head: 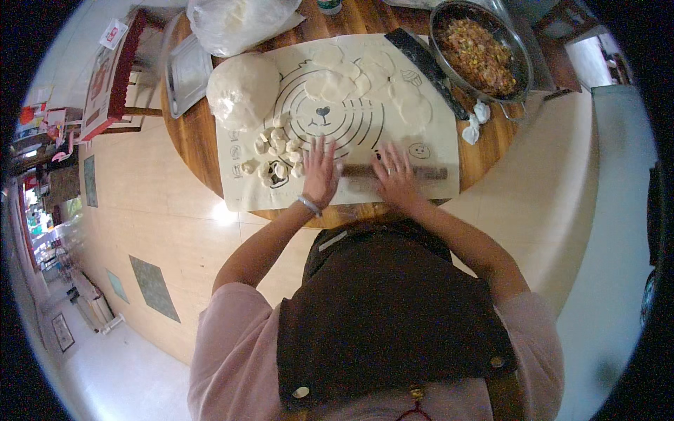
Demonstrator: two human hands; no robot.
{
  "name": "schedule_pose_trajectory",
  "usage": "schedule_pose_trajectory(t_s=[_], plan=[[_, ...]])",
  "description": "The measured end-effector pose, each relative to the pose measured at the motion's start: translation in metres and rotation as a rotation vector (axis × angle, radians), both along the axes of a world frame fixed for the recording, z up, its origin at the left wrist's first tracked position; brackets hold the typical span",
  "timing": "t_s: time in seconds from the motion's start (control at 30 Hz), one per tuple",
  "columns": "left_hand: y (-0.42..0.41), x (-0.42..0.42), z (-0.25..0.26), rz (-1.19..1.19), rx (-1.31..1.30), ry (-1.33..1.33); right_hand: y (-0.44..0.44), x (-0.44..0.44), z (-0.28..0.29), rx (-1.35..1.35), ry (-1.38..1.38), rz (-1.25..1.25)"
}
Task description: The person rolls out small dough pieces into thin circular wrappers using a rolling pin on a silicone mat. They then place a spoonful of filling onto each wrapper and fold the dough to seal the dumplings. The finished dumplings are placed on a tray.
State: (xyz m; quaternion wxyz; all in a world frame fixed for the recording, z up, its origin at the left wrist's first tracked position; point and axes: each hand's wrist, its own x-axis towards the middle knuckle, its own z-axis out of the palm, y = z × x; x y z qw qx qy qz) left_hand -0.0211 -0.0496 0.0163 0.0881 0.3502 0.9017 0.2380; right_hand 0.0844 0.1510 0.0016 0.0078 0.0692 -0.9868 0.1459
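Both of my hands lie palm down, fingers stretched out, on a wooden rolling pin [359, 171] near the front of a printed kneading mat [337, 192]. My left hand [320, 171] covers the pin's left end, beside several small dough pieces [277, 142]. My right hand [394, 173], blurred, rests over its middle, and the right end sticks out past it. Any dough under the pin is hidden or too blurred to tell. Farther back on the mat, thin round dough wrappers [330, 87] overlap. A large dough mass [244, 92] under clear plastic sits at the mat's back left.
A metal bowl [518, 87] of chopped filling [476, 58] stands back right on the round wooden table [487, 150]. Beside it lie a long dark flat object [426, 73] and crumpled white tissue [474, 123]. A clear tray [187, 79] and a plastic bag [242, 23] are back left.
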Motion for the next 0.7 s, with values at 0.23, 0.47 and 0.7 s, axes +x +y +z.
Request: schedule_pose_trajectory(t_s=[0.23,0.47,0.7], plan=[[0.024,-0.025,-0.023,-0.040,-0.212,0.096,0.017,-0.046,-0.012,0.018,0.102,-0.109],[0.030,-0.022,-0.015,-0.010,-0.279,0.260,0.017,-0.049,-0.002,0.057,0.233,-0.068],[0.017,-0.001,-0.015,-0.057,-0.278,0.054,0.006,-0.016,-0.017,-0.030,0.068,-0.047]])
